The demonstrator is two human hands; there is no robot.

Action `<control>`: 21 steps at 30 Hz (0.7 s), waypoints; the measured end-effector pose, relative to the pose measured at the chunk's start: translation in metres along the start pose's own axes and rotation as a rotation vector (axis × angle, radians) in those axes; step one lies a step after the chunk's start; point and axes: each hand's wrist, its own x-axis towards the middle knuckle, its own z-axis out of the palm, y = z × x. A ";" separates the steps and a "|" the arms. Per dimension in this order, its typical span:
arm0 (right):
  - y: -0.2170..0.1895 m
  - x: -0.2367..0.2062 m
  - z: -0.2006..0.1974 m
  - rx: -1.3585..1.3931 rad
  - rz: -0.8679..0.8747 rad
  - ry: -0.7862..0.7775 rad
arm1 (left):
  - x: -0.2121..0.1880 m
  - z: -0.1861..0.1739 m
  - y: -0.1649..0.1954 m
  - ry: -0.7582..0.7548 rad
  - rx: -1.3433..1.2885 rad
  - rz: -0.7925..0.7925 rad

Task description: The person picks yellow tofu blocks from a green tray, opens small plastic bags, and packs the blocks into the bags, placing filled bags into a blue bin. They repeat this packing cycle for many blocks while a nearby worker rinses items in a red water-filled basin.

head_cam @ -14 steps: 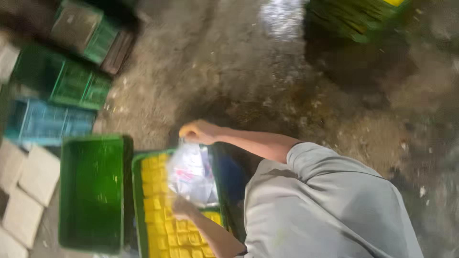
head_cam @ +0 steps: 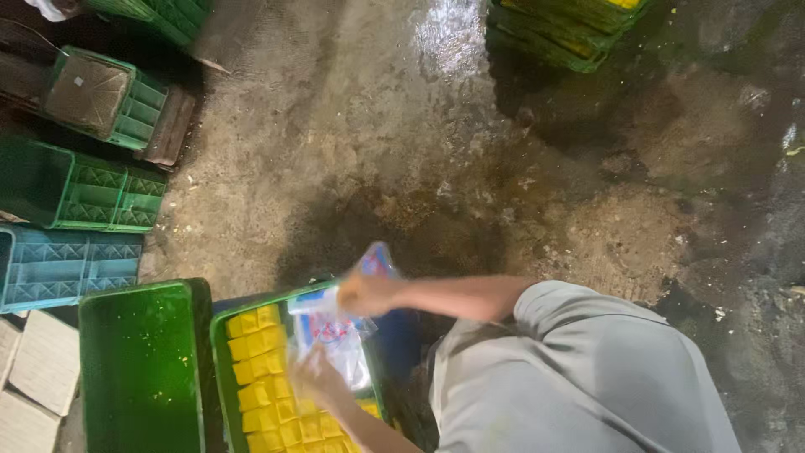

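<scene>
Holding a clear plastic bag (head_cam: 337,342) with blue and red print over a green tray (head_cam: 220,361) packed with yellow blocks (head_cam: 262,373), the person works bent over a wet concrete floor (head_cam: 402,126). The right hand (head_cam: 369,292) is closed around the bag's upper edge, pinching it up and away from the tray. The left hand (head_cam: 314,376) sits at the bag's lower end, just above the blocks; it is motion-blurred, and whether its fingers grip the film or merely press on it cannot be told. The bag thus hangs between both hands, over the tray's far half. Risks, as judged: the film is thin and slack, so a one-sided grip could let it slip, fold or fall onto the blocks. A left hand this close to the soft-looking blocks could dent or dislodge them. The floor is glossy with water and littered with debris, so anything dropped beside the tray would be soiled, and footing looks poor. An empty green tray (head_cam: 142,369) lies just beside, and a blue crate (head_cam: 59,270) crowds that side.
</scene>
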 end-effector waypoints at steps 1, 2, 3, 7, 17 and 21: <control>-0.008 -0.003 0.020 0.056 -0.090 -0.114 | -0.003 0.003 0.003 -0.134 -0.001 0.005; -0.016 -0.005 0.032 0.137 -0.105 -0.139 | -0.007 0.003 0.005 -0.265 -0.003 0.007; -0.029 -0.007 0.046 0.222 -0.120 -0.166 | -0.012 -0.002 0.004 -0.395 -0.003 0.007; -0.071 0.014 0.029 0.218 0.147 0.041 | 0.005 -0.026 -0.003 -0.081 -0.195 0.067; -0.079 0.018 -0.034 0.063 -0.105 0.604 | 0.030 -0.032 -0.016 -0.315 0.649 0.236; -0.068 0.012 0.045 0.012 -0.333 0.479 | 0.032 -0.063 -0.024 -0.180 0.407 0.191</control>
